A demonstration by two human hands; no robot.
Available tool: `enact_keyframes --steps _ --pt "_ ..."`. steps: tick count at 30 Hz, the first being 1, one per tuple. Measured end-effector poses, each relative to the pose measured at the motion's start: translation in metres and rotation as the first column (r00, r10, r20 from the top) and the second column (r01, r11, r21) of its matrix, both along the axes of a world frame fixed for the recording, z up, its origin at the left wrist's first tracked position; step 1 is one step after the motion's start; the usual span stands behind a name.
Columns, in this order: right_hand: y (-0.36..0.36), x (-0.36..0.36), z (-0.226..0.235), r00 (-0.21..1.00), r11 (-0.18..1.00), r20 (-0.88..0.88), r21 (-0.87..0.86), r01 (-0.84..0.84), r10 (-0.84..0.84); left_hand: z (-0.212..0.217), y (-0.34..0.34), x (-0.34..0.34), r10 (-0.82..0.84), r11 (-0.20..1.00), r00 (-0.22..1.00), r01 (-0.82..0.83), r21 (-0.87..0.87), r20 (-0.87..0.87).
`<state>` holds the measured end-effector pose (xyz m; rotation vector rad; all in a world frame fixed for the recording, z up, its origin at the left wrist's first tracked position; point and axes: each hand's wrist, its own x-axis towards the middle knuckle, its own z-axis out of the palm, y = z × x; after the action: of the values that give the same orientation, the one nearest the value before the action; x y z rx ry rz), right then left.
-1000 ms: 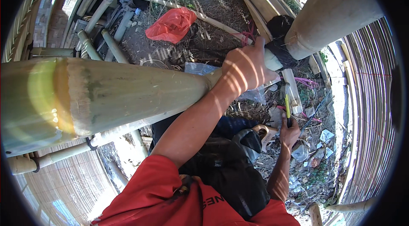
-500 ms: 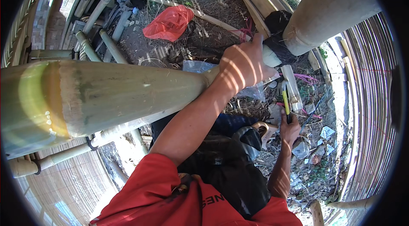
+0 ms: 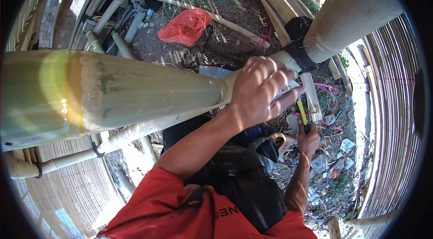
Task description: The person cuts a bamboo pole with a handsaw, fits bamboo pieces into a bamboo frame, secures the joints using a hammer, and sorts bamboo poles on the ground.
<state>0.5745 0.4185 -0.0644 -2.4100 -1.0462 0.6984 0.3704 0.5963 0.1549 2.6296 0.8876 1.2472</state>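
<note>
My right hand (image 3: 308,141) grips the black lower part of a hammer (image 3: 302,112) with a yellow handle. The hammer points away from me, and its head is mostly hidden behind my left hand (image 3: 257,91). That left hand is lifted over the thin end of a large horizontal bamboo pole (image 3: 153,92), its fingers loosely bent, apart and blurred by motion. No object shows in them. Just beyond, a black wrapping (image 3: 298,43) binds the joint at the foot of a thick bamboo post (image 3: 349,11).
An orange-red plastic bag (image 3: 186,27) lies on the dirt at the far side. Pink twine (image 3: 325,87) and a split bamboo piece (image 3: 312,98) are near the hammer. Plastic scraps (image 3: 347,144) litter the ground at right. A slatted bamboo screen (image 3: 397,85) stands along the right.
My left hand has come off the pole near the black-wrapped joint and moved back toward me, its fingers loosening. The view has shifted slightly; my right hand stays on the hammer.
</note>
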Motion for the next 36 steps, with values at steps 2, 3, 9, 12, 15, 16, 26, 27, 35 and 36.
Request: enact_keyframes --steps 2,3,9,12,15,16,26,27,35,36 --pt "-0.001 0.003 0.001 0.998 0.998 0.010 0.015 -0.062 0.062 0.038 -0.055 -0.027 -0.009 0.991 0.998 0.000 0.131 0.064" --pt "0.006 0.002 0.015 0.996 0.995 -0.029 -0.035 -0.091 0.090 0.068 -0.081 -0.052 0.014 0.990 1.000 -0.011 0.141 -0.026" --pt "0.010 0.011 0.031 0.976 0.974 0.053 -0.085 -0.208 0.213 0.197 -0.060 -0.156 0.203 0.920 0.837 -0.341 0.194 0.508" --pt "0.033 0.015 0.085 0.975 0.978 0.100 0.034 -0.205 0.200 0.244 -0.032 -0.170 -0.039 0.858 0.672 0.401 -0.320 0.740" --pt "0.081 0.015 0.160 0.996 0.905 0.023 0.416 -0.089 0.087 0.275 0.006 -0.181 -0.023 0.649 0.719 0.539 -0.537 0.695" --pt "0.100 0.014 0.179 0.995 0.873 0.025 0.479 -0.094 0.094 0.274 0.012 -0.184 -0.016 0.562 0.740 0.563 -0.606 0.672" --pt "0.214 0.014 0.288 0.929 0.296 0.369 0.887 -0.355 0.009 0.243 0.009 -0.143 -0.271 0.629 0.600 0.702 -0.334 0.753" --pt "0.218 0.013 0.286 0.939 0.322 0.345 0.888 -0.328 0.007 0.243 0.007 -0.143 -0.262 0.644 0.613 0.686 -0.339 0.745" --pt "0.230 -0.003 0.297 0.969 0.227 0.231 0.943 -0.244 0.085 0.239 0.011 -0.132 -0.449 0.658 0.708 0.675 -0.335 0.545" --pt "0.229 -0.002 0.301 0.969 0.214 0.230 0.946 -0.245 0.095 0.239 0.021 -0.131 -0.544 0.676 0.709 0.687 -0.265 0.449"
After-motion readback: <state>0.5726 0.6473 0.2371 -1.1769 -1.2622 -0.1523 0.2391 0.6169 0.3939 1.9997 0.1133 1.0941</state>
